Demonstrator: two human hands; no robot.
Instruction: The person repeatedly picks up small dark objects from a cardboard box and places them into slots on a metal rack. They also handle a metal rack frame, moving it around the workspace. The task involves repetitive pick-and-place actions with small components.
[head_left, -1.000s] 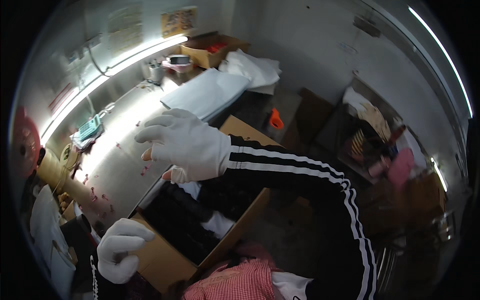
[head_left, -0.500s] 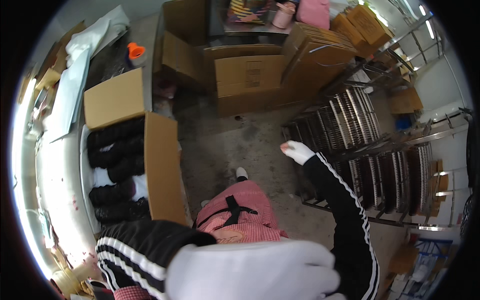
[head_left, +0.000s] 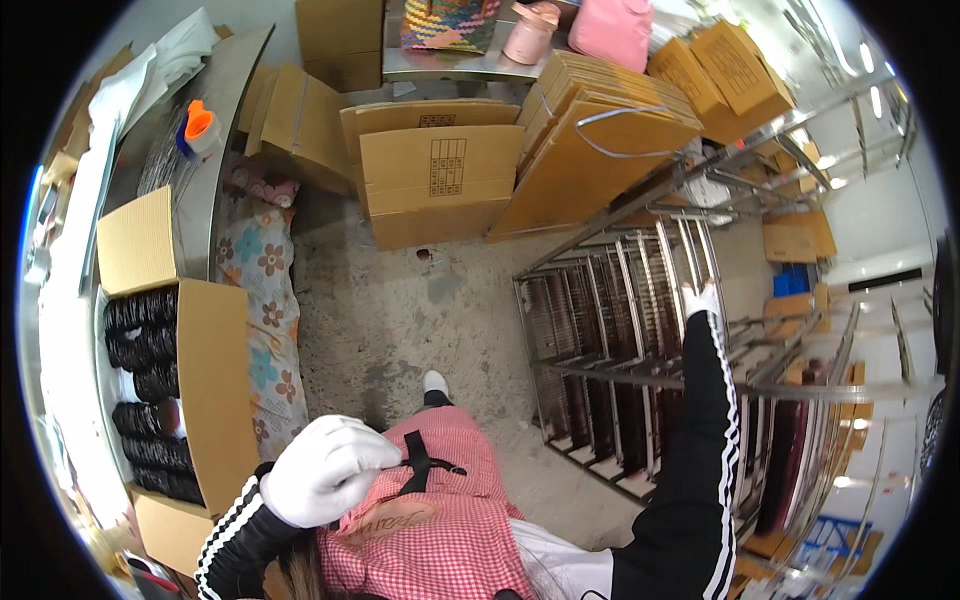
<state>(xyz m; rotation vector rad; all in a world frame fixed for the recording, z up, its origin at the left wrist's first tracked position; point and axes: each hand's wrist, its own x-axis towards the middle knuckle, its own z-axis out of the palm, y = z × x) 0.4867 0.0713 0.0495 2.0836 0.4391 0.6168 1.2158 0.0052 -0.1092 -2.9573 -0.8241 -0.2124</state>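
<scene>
My left hand [head_left: 330, 470], in a white glove, hovers before my pink checked apron [head_left: 445, 525]. Its fingers are curled together and no object shows in them. Stretched out to the right, my white-gloved right hand [head_left: 702, 300] is at the end of a metal tray [head_left: 680, 250] in a tall metal rack [head_left: 575, 370]. Its fingers look closed on the tray's edge, though they are small in view. Several dark-filled trays stand in rows in this rack. To my left, an open cardboard box [head_left: 215, 390] holds bundles of black, coiled-looking goods [head_left: 150, 425].
Folded cardboard cartons [head_left: 440, 185] lean at the far side beneath a metal table [head_left: 460, 65]. A flower-patterned cloth [head_left: 268, 330] lies beside the box. On the left bench [head_left: 235, 110] sits an orange tape dispenser [head_left: 200, 125]. Another rack [head_left: 785, 450] stands at right.
My right hand has reached farther right to the rack. My left hand has moved away from the camera and leftward. The view has shifted, with the box and cartons now farther left.
</scene>
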